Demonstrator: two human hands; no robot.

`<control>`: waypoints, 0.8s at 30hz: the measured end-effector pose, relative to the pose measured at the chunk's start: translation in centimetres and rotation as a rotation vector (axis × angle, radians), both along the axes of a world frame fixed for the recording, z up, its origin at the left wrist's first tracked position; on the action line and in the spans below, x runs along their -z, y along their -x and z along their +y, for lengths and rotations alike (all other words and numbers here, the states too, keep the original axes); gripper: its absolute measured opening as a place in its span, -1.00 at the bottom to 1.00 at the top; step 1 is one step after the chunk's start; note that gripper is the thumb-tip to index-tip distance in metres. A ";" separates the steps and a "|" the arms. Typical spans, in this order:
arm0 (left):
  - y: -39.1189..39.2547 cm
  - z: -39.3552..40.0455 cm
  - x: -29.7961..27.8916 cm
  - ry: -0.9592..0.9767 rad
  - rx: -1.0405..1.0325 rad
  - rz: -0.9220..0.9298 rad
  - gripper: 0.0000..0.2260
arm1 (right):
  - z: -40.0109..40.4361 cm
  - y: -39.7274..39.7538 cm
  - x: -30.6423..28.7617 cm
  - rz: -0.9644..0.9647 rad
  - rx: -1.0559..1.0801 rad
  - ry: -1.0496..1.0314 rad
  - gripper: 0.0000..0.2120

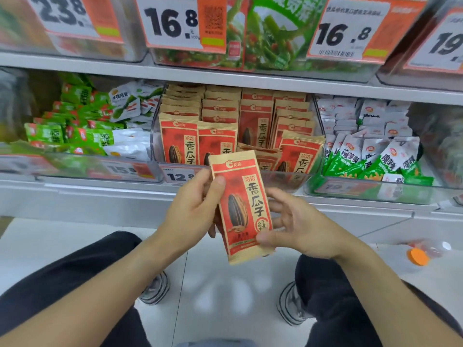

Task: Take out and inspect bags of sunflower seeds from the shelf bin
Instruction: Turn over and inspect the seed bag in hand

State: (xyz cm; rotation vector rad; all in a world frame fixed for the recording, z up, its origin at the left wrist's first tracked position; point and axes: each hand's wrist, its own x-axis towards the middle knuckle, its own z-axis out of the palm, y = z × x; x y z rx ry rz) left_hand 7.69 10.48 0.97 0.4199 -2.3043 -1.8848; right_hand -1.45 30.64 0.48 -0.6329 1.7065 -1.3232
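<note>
Seed bag [240, 206] (upright) pinched by both hands.

green snack packets [75, 126] fill the left bin, white-and-green packets [370, 151] the right, an orange-capped bottle [423, 254] on the floor.

Shelf [225, 81], grey metal, two tiers in view. Lower tier, directly beyond the hands: clear bin [288, 180] packed with upright red-and-tan sunflower seed bags [179, 141]; price tag [179, 175] on its front reads 12.8. Left of the left hand: bin of green and white packets [82, 126]. Right of the right hand: bin of white and green packets [375, 151]. Upper tier: bins with large price cards [172, 21]. Floor [225, 296], pale tile, below both hands; orange-capped bottle [423, 254] lies on it, right of the right hand.
</note>
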 end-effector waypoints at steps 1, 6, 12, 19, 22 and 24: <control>-0.3 -0.3 0.2 0.011 0.013 0.004 -0.81 | -0.7 -0.7 0.2 0.013 0.089 0.014 -0.30; -2.5 -0.2 1.3 0.055 0.030 -0.019 -0.67 | -4.4 -4.7 1.4 0.120 0.305 0.114 -0.38; -3.6 0.9 3.6 0.074 0.020 0.046 -0.58 | -4.9 -6.5 2.7 -0.047 0.160 0.123 -0.54; -4.1 1.3 5.2 0.027 -0.075 0.020 -0.60 | -5.9 -6.8 4.2 -0.119 0.119 0.080 -0.74; -3.1 2.0 5.5 0.014 -0.122 -0.025 -0.62 | -5.6 -7.0 4.6 -0.194 0.225 0.093 -0.62; -2.5 2.6 5.5 -0.011 -0.114 -0.038 -0.64 | -5.1 -6.7 4.8 -0.254 0.323 0.118 -0.61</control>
